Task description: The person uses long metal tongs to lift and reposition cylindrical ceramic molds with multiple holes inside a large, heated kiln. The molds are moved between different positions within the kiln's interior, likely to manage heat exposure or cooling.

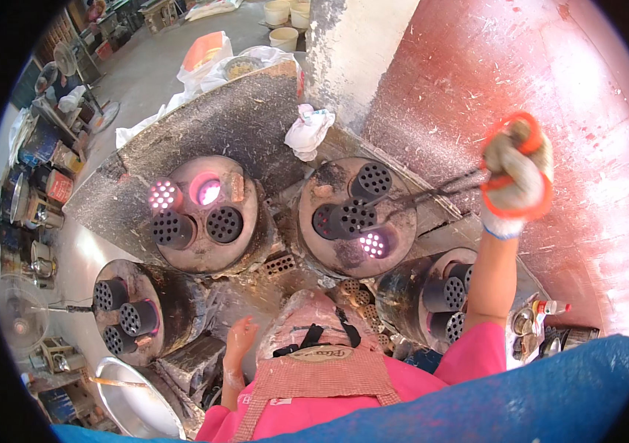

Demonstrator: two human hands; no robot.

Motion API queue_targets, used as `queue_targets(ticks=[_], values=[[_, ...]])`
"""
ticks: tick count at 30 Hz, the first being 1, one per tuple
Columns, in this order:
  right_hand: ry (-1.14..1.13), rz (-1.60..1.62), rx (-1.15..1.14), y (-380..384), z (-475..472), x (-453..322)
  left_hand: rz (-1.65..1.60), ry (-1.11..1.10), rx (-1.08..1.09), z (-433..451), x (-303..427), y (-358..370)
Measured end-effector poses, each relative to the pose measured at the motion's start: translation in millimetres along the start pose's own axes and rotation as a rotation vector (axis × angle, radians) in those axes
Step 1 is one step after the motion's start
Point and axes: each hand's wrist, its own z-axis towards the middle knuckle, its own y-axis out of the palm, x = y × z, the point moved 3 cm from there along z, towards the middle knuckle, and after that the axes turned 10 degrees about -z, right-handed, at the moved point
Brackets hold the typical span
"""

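My right hand point(514, 166), in a pale work glove, is closed around the orange handles of long metal tongs point(430, 191). Their jaws sit at the side of a black honeycomb coal briquette point(354, 216) over the round stove top point(328, 257) at centre right. Beside it on this stove stands another dark briquette point(375, 178), and a glowing one point(373, 245) lies in a fire hole. A partly covered briquette point(324, 220) shows faint red at the left. Low by my body, my bare left hand point(243, 332) holds nothing, its fingers loosely apart.
A second stove point(203, 260) at centre left carries dark briquettes and a glowing briquette point(163, 194), with a bright fire hole point(208, 192). More stoves stand lower left point(151, 326) and lower right point(430, 271). A metal basin point(137, 410) sits lower left; a bundled white bag point(310, 132) lies behind.
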Motion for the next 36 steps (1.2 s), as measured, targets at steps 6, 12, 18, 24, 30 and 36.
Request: queue_targets(ticks=[6,12,18,24,30,36], values=[[0.157,-0.146,0.334,-50,-49,-28,0.054,0.084,-0.062,15,5,9],[0.183,-0.06,0.306,-74,-66,42,0.062,0.149,-0.092,39,45,21],[0.208,-0.283,0.195,-71,-54,106,0.064,0.153,-0.064,33,49,26],[0.037,0.01,0.059,-75,-1,28,0.048,0.037,-0.004,9,23,28],[-0.128,0.062,-0.064,-71,43,39,0.071,-0.024,-0.001,15,25,34],[-0.017,0.186,-0.117,-61,87,80,0.001,0.019,0.056,16,41,19]])
